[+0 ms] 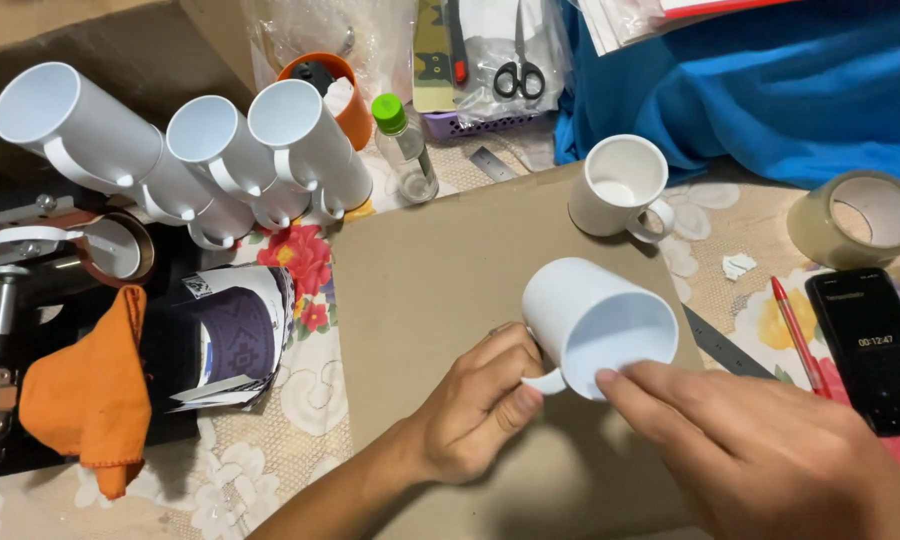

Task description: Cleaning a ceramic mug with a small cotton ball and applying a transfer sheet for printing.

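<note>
A white mug (592, 312) lies tilted on its side over a brown cardboard sheet (420, 270), its mouth turned toward me. My left hand (475, 405) grips it by the handle from the left. My right hand (760, 450) comes in from the lower right, with fingertips pressed on the mug's lower rim. A second white mug (620, 185) stands upright at the sheet's far edge.
Stacks of white mugs (170, 150) lie at the left beside an orange cloth (85, 395) and printed paper rolls (235, 335). A small clear bottle (407, 150), scissors (519, 75), blue fabric (770, 90), a tape roll (858, 218), a red pen (795, 335) and a phone (870, 345) surround the sheet.
</note>
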